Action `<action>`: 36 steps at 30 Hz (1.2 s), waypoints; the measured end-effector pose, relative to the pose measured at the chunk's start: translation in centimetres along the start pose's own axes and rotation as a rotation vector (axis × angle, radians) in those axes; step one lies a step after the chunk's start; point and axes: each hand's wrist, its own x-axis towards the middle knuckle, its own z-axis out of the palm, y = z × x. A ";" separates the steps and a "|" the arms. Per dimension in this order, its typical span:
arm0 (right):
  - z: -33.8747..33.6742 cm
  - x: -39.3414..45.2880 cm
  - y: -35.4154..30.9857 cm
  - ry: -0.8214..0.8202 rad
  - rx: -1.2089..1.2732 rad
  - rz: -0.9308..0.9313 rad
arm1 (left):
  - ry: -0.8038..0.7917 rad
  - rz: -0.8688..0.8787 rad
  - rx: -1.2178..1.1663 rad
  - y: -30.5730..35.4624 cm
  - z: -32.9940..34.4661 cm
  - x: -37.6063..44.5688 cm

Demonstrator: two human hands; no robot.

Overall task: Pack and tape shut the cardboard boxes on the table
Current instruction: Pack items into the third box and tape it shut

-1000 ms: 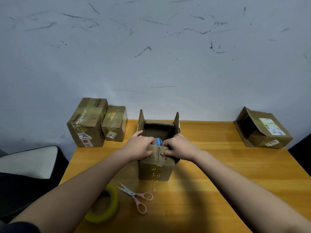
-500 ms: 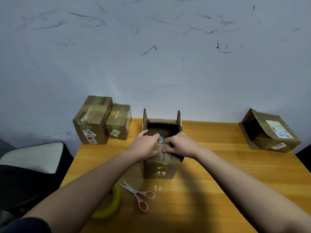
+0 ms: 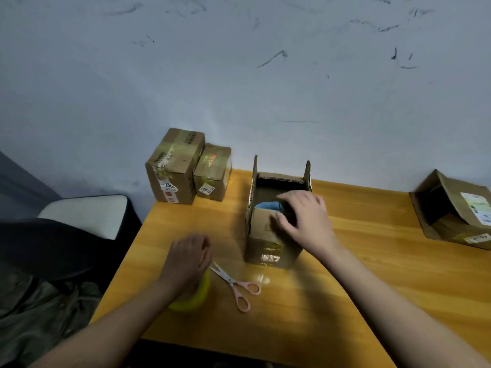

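A small open cardboard box (image 3: pixel 273 248) stands mid-table with its two side flaps upright. Something blue (image 3: pixel 267 205) lies inside it. My right hand (image 3: pixel 305 219) rests on the near flaps, fingers spread and lightly bent, holding them down. My left hand (image 3: pixel 188 258) hovers low over the table, its fingers loosely curled and holding nothing. Under its wrist lies a yellow tape roll (image 3: pixel 196 298), partly hidden. Pink-handled scissors (image 3: pixel 236 284) lie just right of the roll, in front of the box.
Two taped boxes (image 3: pixel 172 168) (image 3: pixel 212 173) stand at the table's back left corner. An open box (image 3: pixel 451 208) lies on its side at the right edge. A chair with a light seat (image 3: pixel 87 213) is left of the table. A wall runs close behind.
My left hand has left the box flaps and moved back and left to above the tape roll. My right hand stays on the flaps. The view has shifted left.
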 end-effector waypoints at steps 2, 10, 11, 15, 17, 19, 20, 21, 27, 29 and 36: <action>0.7 -1.1 -2.1 0.238 0.174 -0.028 | -0.364 -0.163 0.163 -1.1 1.4 -2.0; 6.4 -3.4 -9.8 -0.307 0.352 -0.111 | -0.756 -0.169 0.479 -1.5 5.0 -6.0; 7.0 -3.5 -10.1 -0.423 0.347 -0.047 | -0.737 -0.184 0.429 -1.6 4.8 -5.8; 8.6 -4.1 -9.7 -0.718 0.408 0.141 | -0.697 -0.333 0.041 -1.9 3.2 -4.0; 9.0 -4.4 -9.3 -0.749 0.510 0.229 | -0.630 -0.453 -0.244 -2.0 2.0 -3.1; 9.2 -4.0 -9.2 -0.694 0.667 0.306 | -0.548 -0.496 -0.489 -1.9 0.8 -2.4; 9.1 -3.7 -9.3 -0.654 0.748 0.330 | -0.518 -0.497 -0.594 -1.6 0.1 -2.2; 8.8 -3.2 -9.4 -0.617 0.831 0.346 | -0.491 -0.500 -0.694 -1.1 -0.7 -2.1; 4.0 -1.8 -10.1 -0.348 0.956 0.300 | -0.285 -0.427 -1.053 2.4 -4.8 -1.4; 2.4 -1.9 -10.3 -0.182 0.859 0.217 | -0.245 -0.360 -1.063 3.2 -5.8 -1.1; 0.2 -1.4 -10.5 0.211 0.616 0.124 | -0.137 -0.264 -1.145 5.8 -8.8 0.7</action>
